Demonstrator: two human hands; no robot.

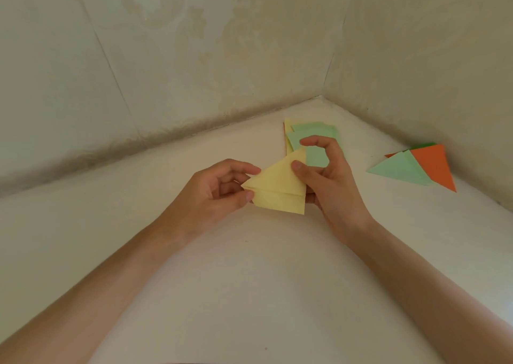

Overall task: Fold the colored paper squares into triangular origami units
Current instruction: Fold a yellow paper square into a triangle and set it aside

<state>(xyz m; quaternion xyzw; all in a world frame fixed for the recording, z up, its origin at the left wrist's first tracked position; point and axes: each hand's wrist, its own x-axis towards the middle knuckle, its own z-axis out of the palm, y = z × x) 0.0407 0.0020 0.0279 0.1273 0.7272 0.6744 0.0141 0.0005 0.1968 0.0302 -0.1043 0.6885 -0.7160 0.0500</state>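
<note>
A pale yellow paper [277, 186], partly folded into a triangle with a flap along its lower edge, is held above the white surface. My left hand [219, 191] pinches its left corner between thumb and fingers. My right hand [330, 177] grips its right edge, thumb on the front and index finger curled above. Behind my right hand lies a stack of unfolded squares [313, 130], mostly light green with yellow and orange edges showing.
Folded triangles lie at the right by the wall: a light green one [399, 169] on top of an orange one [435, 166], with a darker green edge behind. Patterned walls [194, 58] meet in a corner at the back of the white surface [249, 266].
</note>
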